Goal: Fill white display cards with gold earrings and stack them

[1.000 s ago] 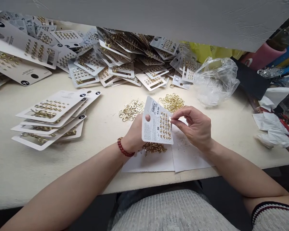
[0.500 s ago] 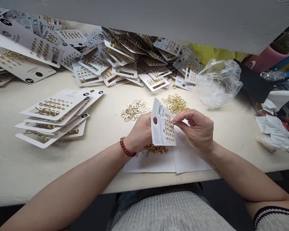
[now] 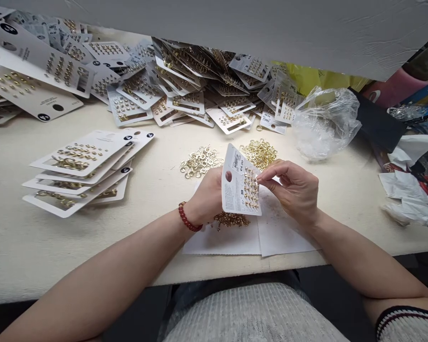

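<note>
My left hand (image 3: 206,199), with a red bead bracelet at the wrist, grips a white earring card (image 3: 239,186) upright from behind; its printed back and rows of gold studs face me. My right hand (image 3: 294,190) pinches at the card's right edge, thumb and forefinger closed on something too small to make out. Under the card lies a small heap of gold pieces (image 3: 231,219) on white paper sheets (image 3: 271,232). Two more heaps of gold rings (image 3: 199,162) and gold rings (image 3: 259,153) lie just beyond.
A neat stack of filled cards (image 3: 82,171) sits at the left. A big jumbled pile of cards (image 3: 171,85) runs along the back. A crumpled clear plastic bag (image 3: 323,123) lies at the right, with paper and clutter (image 3: 410,190) past it. The table edge (image 3: 92,285) is near me.
The card has been turned slightly more edge-on and shifted a little to the right. My right hand stays pinched at its right edge.
</note>
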A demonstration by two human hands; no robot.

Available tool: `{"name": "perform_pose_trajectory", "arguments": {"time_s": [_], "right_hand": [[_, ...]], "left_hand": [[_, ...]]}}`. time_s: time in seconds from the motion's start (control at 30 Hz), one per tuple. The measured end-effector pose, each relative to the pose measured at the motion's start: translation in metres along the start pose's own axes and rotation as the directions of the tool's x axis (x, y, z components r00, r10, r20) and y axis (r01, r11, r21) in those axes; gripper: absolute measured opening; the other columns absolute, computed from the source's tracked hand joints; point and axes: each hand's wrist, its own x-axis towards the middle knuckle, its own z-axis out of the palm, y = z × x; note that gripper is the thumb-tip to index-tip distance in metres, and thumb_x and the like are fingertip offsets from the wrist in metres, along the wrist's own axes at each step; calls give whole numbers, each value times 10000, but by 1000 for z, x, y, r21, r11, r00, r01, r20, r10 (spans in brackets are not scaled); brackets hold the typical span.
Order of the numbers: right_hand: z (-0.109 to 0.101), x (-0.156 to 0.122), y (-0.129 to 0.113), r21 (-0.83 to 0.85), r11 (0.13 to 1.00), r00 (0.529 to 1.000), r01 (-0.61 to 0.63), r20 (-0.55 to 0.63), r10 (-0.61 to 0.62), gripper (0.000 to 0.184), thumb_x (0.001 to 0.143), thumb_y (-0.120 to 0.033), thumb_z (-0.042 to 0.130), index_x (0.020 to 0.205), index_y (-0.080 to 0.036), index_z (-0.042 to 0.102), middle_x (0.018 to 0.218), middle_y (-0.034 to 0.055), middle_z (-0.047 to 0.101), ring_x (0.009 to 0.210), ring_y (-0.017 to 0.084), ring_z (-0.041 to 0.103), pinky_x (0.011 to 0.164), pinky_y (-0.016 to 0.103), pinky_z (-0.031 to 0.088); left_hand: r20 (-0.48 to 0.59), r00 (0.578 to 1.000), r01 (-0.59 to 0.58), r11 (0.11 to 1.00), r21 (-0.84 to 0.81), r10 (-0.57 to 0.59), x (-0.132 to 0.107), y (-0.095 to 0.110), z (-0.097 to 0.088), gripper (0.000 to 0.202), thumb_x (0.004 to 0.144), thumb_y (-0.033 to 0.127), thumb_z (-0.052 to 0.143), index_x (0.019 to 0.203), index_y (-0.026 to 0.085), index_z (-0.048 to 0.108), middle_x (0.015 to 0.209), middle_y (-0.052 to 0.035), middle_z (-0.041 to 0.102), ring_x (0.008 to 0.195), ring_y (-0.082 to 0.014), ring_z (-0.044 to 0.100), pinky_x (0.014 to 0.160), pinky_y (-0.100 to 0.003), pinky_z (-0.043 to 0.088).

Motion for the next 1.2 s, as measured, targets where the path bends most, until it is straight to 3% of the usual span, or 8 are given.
{"name": "perform_pose_trajectory", "arguments": {"time_s": [0.33, 0.5, 0.73, 0.87, 1.0, 1.2], "right_hand": [[0, 0, -2, 13, 1000, 1000, 11, -6, -11, 117, 824, -134, 744, 862, -236, 700, 819, -6, 731, 804, 150, 701, 738, 355, 614], [0, 1, -2, -9, 1000, 1000, 8, 9, -8, 89, 829, -161, 738, 851, -236, 696, 807, -6, 734, 790, 152, 697, 722, 352, 608], [2, 1, -5, -46, 999, 999, 12, 35, -10, 106, 834, -124, 701, 799, -224, 697, 756, 0, 714, 724, 145, 671, 663, 334, 564], [2, 2, -3, -9, 1000, 1000, 7, 28, -7, 89, 834, -135, 717, 852, -219, 694, 806, 10, 706, 778, 152, 670, 712, 346, 567], [-1, 5, -1, -42, 997, 998, 58, 41, -56, 59, 883, -174, 670, 908, -223, 693, 830, 21, 703, 818, 161, 665, 723, 354, 569], [-2, 7, -2, -208, 958, 979, 197, 87, -182, 80, 878, -125, 642, 894, -191, 683, 768, 25, 686, 704, 132, 591, 583, 298, 500]], "left_hand": [[-12, 1000, 21, 1000, 1, -21, 0, 1, 0, 522, 539, 678, 816, 722, 196, 733, 798, -57, 718, 741, -215, 667, 648, -344, 577], [-13, 1000, -13, 1000, 16, 13, 0, 1, 1, 518, 596, 685, 782, 744, 192, 724, 794, -56, 719, 725, -201, 671, 629, -324, 570], [30, 999, 41, 997, 72, -43, 1, 1, 4, 348, 669, 467, 838, 735, 168, 674, 666, -27, 686, 577, -142, 642, 529, -257, 538], [13, 997, 71, 997, -3, -71, 1, -3, 1, 334, 670, 442, 838, 767, 163, 682, 759, -46, 719, 674, -165, 676, 637, -301, 571], [-68, 996, 52, 983, -174, -64, 1, -6, -1, 437, 610, 548, 848, 811, 192, 695, 849, -29, 723, 779, -186, 679, 715, -324, 573], [-53, 998, 9, 995, -98, -15, 4, -5, 0, 363, 649, 501, 849, 800, 201, 710, 789, 9, 712, 729, -143, 650, 684, -261, 555]]}}
